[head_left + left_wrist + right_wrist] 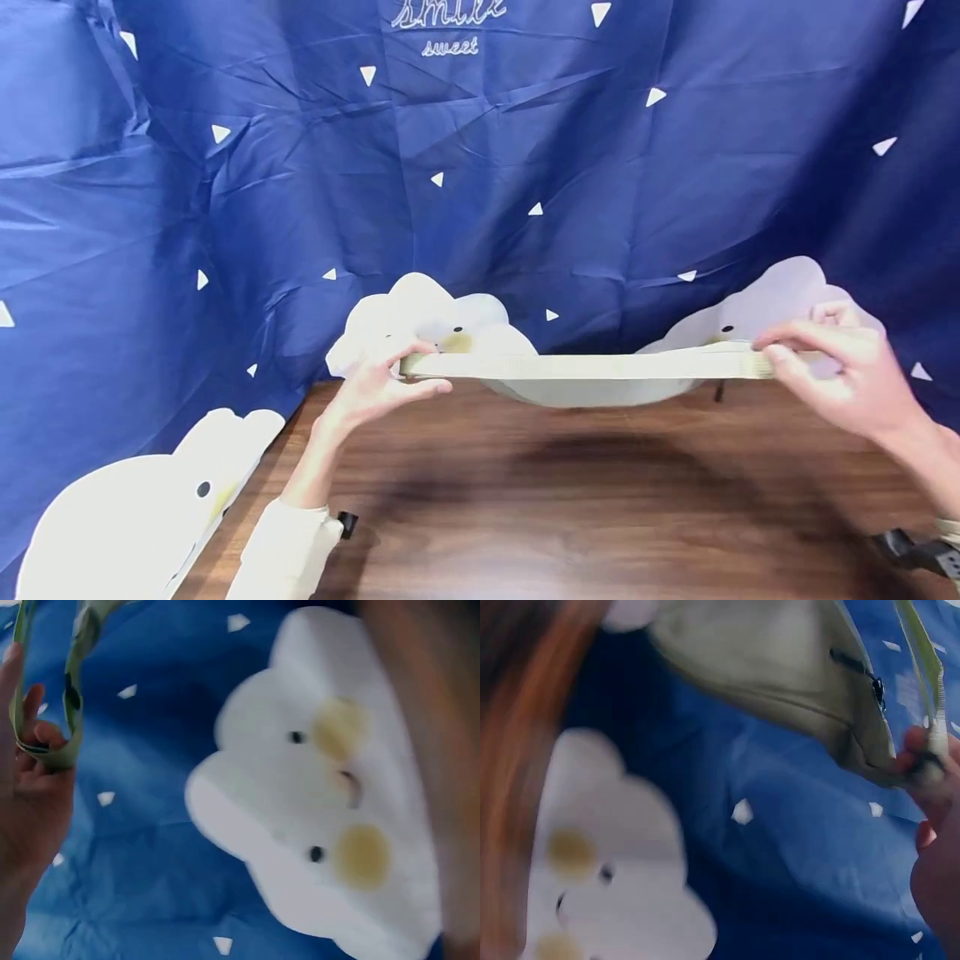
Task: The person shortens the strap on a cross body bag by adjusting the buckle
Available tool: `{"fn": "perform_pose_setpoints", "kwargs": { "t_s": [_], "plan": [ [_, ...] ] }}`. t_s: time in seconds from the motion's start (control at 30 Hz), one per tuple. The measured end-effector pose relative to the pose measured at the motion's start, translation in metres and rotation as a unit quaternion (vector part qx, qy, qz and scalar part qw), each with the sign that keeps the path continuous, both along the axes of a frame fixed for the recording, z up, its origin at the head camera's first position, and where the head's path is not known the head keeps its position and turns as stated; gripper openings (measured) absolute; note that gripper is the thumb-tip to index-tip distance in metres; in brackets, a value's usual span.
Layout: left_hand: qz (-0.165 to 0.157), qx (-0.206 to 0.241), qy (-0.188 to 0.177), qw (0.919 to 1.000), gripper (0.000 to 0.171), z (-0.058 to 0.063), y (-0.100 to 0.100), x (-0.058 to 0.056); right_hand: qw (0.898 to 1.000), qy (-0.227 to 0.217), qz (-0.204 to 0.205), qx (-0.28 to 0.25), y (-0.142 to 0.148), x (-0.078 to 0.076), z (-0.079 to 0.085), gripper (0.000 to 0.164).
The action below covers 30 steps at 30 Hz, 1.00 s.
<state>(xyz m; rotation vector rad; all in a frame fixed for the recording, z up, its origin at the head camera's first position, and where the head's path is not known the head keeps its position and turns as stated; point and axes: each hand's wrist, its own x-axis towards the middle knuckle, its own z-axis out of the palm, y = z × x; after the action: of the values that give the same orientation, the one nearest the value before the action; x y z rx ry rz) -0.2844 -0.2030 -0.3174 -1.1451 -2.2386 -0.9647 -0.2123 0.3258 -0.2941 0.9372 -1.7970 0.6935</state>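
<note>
A pale green sling bag (pixel 772 667) with a dark zip pull hangs above the table. Its webbing strap (pixel 570 367) is stretched level between both hands, and the bag's grey-green body curves below it in the head view. My left hand (pixel 375 387) has its fingers hooked through the strap's left loop, thumb apart below; the left wrist view shows the loop (pixel 60 756) round the fingers. At the other end my right hand (pixel 840 371) pinches the strap where it meets the bag's corner. Part of the bag is hidden behind the strap.
Below lies a brown wood-grain table (pixel 540 517). A blue cloth (pixel 480 233) with white triangles and cloud faces hangs at the back and left, reaching the table's edge. Dark straps are on both wrists.
</note>
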Motion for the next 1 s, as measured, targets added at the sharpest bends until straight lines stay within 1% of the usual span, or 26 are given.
{"fn": "perform_pose_setpoints", "kwargs": {
  "t_s": [0.03,0.07,0.1,0.13,0.17,0.2,0.27,0.33,0.37,0.43,0.47,0.53,0.57,0.6,0.63,0.67,0.7,0.73,0.77,0.8,0.83,0.87,0.9,0.93,0.97,1.0],
  "plan": [
    [0.001,-0.032,0.037,0.9988,0.036,-0.009,0.000,-0.006,0.999,0.012,-0.016,0.049,0.000,-0.006,-0.007,0.036],
    [-0.002,-0.066,0.058,0.9961,0.033,-0.018,0.000,-0.013,0.995,0.008,-0.034,0.098,0.001,-0.013,-0.016,0.036],
    [-0.006,-0.104,0.069,0.9922,0.031,-0.027,-0.001,-0.019,0.988,-0.006,-0.046,0.147,0.001,-0.020,-0.027,0.032],
    [-0.003,-0.147,0.071,0.9865,0.030,-0.036,-0.001,-0.024,0.980,-0.026,-0.055,0.190,0.000,-0.026,-0.039,0.026],
    [0.003,-0.191,0.067,0.9793,0.030,-0.046,0.000,-0.028,0.971,-0.051,-0.065,0.223,-0.002,-0.032,-0.052,0.019],
    [0.010,-0.233,0.054,0.9710,0.029,-0.054,0.000,-0.031,0.964,-0.071,-0.069,0.248,-0.004,-0.037,-0.064,0.017],
    [0.020,-0.296,0.022,0.9547,0.029,-0.067,0.002,-0.037,0.949,-0.120,-0.084,0.278,-0.009,-0.044,-0.087,0.029],
    [0.024,-0.333,-0.017,0.9424,0.029,-0.074,0.002,-0.042,0.937,-0.170,-0.093,0.290,-0.016,-0.055,-0.104,0.034],
    [0.022,-0.340,-0.039,0.9394,0.027,-0.077,0.002,-0.046,0.930,-0.203,-0.096,0.292,-0.019,-0.060,-0.111,0.034],
    [0.004,-0.333,-0.083,0.9393,0.022,-0.080,-0.002,-0.055,0.915,-0.271,-0.093,0.284,-0.027,-0.074,-0.121,0.032],
    [-0.005,-0.326,-0.105,0.9396,0.020,-0.081,-0.004,-0.060,0.907,-0.311,-0.081,0.273,-0.030,-0.080,-0.125,0.029],
    [-0.015,-0.296,-0.151,0.9431,0.022,-0.084,-0.010,-0.065,0.889,-0.392,-0.052,0.230,-0.035,-0.090,-0.129,0.025],
    [-0.015,-0.274,-0.171,0.9462,0.024,-0.084,-0.014,-0.065,0.884,-0.421,-0.038,0.201,-0.036,-0.092,-0.130,0.025],
    [-0.013,-0.252,-0.181,0.9507,0.027,-0.084,-0.017,-0.064,0.881,-0.442,-0.025,0.170,-0.035,-0.093,-0.130,0.026],
    [0.001,-0.230,-0.184,0.9557,0.031,-0.083,-0.020,-0.061,0.876,-0.464,-0.010,0.134,-0.033,-0.091,-0.129,0.029],
    [0.020,-0.206,-0.176,0.9624,0.034,-0.082,-0.024,-0.058,0.876,-0.471,-0.013,0.103,-0.030,-0.088,-0.126,0.034],
    [0.051,-0.189,-0.150,0.9691,0.039,-0.081,-0.028,-0.055,0.882,-0.465,-0.026,0.080,-0.025,-0.086,-0.122,0.038],
    [0.089,-0.177,-0.123,0.9723,0.045,-0.079,-0.034,-0.052,0.892,-0.442,-0.058,0.073,-0.020,-0.084,-0.118,0.044],
    [0.135,-0.172,-0.090,0.9717,0.052,-0.078,-0.040,-0.050,0.902,-0.415,-0.092,0.071,-0.015,-0.083,-0.115,0.052],
    [0.183,-0.173,-0.060,0.9660,0.061,-0.078,-0.048,-0.048,0.909,-0.387,-0.132,0.076,-0.009,-0.083,-0.113,0.061],
    [0.229,-0.180,-0.035,0.9560,0.070,-0.078,-0.055,-0.047,0.912,-0.363,-0.175,0.083,-0.003,-0.083,-0.111,0.070],
    [0.268,-0.192,-0.014,0.9438,0.077,-0.078,-0.062,-0.047,0.909,-0.340,-0.223,0.096,0.002,-0.083,-0.111,0.078],
    [0.300,-0.214,-0.002,0.9298,0.084,-0.079,-0.068,-0.048,0.903,-0.325,-0.259,0.110,0.007,-0.084,-0.111,0.085],
    [0.315,-0.231,-0.006,0.9206,0.088,-0.080,-0.074,-0.049,0.894,-0.320,-0.289,0.125,0.012,-0.085,-0.112,0.091],
    [0.325,-0.249,-0.014,0.9123,0.090,-0.082,-0.077,-0.050,0.887,-0.324,-0.302,0.132,0.016,-0.085,-0.115,0.094],
    [0.326,-0.266,-0.024,0.9069,0.091,-0.084,-0.079,-0.050,0.879,-0.330,-0.313,0.140,0.019,-0.084,-0.118,0.095]
  ]
}}
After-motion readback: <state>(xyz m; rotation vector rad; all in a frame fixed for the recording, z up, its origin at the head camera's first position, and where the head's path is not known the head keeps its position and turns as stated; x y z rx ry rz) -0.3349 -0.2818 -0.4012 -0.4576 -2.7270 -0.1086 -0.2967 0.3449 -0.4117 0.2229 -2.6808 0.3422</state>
